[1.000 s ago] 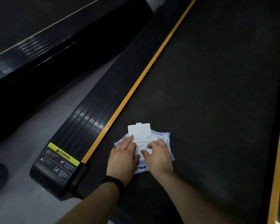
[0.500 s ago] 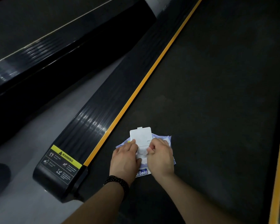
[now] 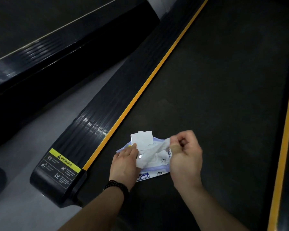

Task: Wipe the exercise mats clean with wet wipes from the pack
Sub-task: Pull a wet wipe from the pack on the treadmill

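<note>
Pinched between the thumb and curled fingers of the right hand (image 3: 184,157), a wet wipe (image 3: 154,153) stretches in a taut, blurred band back toward the opening of the wipe pack (image 3: 154,170), while the left hand (image 3: 124,161) lies on the pack's left end with its fingers reaching forward, pressing it down rather than curling round it. Working from the left: a ribbed black side rail (image 3: 83,130) with a yellow warning label (image 3: 63,161) at its near end runs beside the orange edge stripe (image 3: 150,79), and the pack lies just right of that stripe on the dark running belt (image 3: 215,84), its white flip lid (image 3: 141,140) standing open at the far side. To free the wipe cleanly, I would judge the left hand needs to hold firm weight on the pack so it does not lift or slide, and the right should draw the sheet low and steadily to the right, away from the opening, not upward. A jerk risks tearing the sheet or dragging the next one out after it. Once it is free, snapping the lid shut would keep the remaining wipes moist before wiping begins.
</note>
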